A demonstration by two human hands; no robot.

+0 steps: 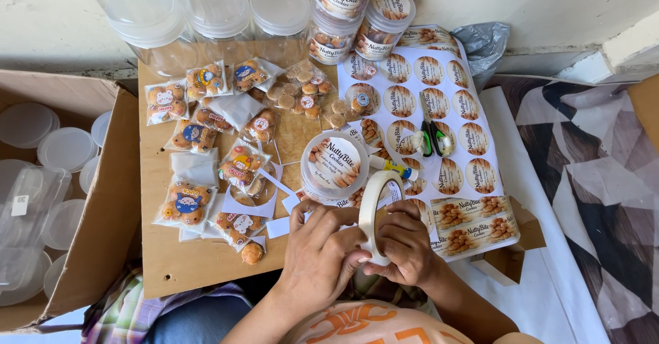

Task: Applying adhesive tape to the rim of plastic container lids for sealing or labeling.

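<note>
head cam | steep downward (near overhead) | close above board [171, 261]

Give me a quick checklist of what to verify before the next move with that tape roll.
1. Tape roll held in both hands: ok, left hand and right hand both grip it.
2. Free end of tape found: cannot tell, fingers cover that spot.
3. Labelled jar close by with lid on: ok, it stands just beyond the hands.
4. Scissors within reach: ok, lying on the sticker sheet.
5. Cookie packets clear of the hands: ok, lying to the left on the cardboard board.
</note>
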